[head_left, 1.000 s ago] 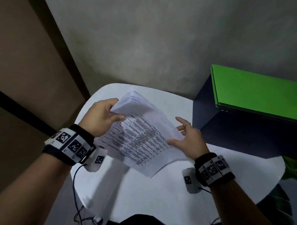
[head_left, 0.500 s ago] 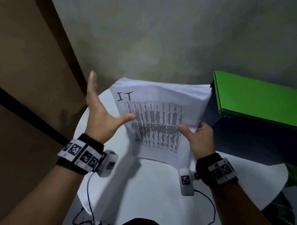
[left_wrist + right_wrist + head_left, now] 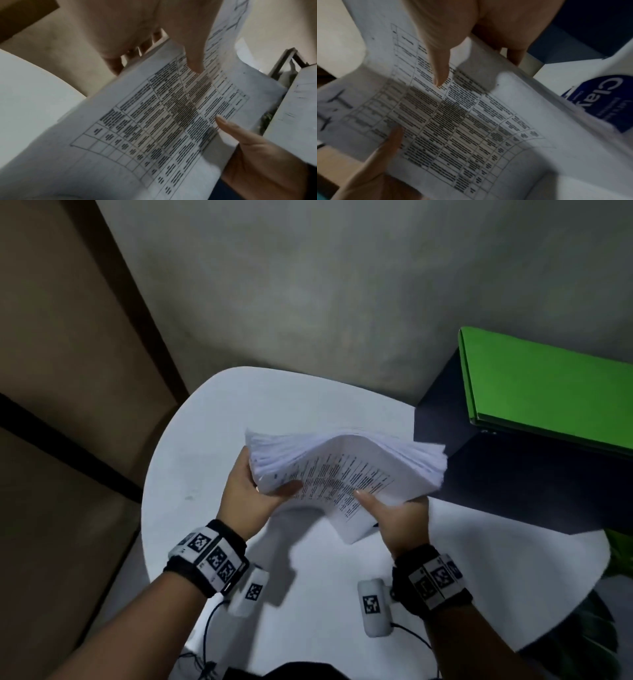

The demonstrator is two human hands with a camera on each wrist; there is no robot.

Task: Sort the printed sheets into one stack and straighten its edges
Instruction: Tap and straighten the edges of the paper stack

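the stack of printed sheets (image 3: 346, 474) is held in the air above the white bench (image 3: 205, 446), near its middle, lying roughly flat and bowed upward along the centre. its far edge, toward 12 o'clock, is fanned and ragged, so the sheets look not yet squared. it is a thick sheaf, so i judge it fairly heavy for paper, floppy as a whole and prone to slipping sheet over sheet; loose pages could slide out of the unheld far side. it seems best held at two opposite edges, thumbs on top and fingers beneath, then stood on one edge on the bench and tapped.

the left hand (image 3: 250, 494) grasps the 9 o'clock edge, thumb pressed on the printed table of the top sheet, fingers under the sheaf. the right hand (image 3: 394, 515) grasps the near corner at about 5 o'clock in the same way, thumb on top.

at 3 o'clock a dark box (image 3: 507, 474) stands just beside the stack's fanned corner, with a green folder (image 3: 548, 385) on top.

hidden: the underside of the stack and most fingers. both wrist views are blurred, the print is unreadable, and a blue label in the right wrist view is cut off.
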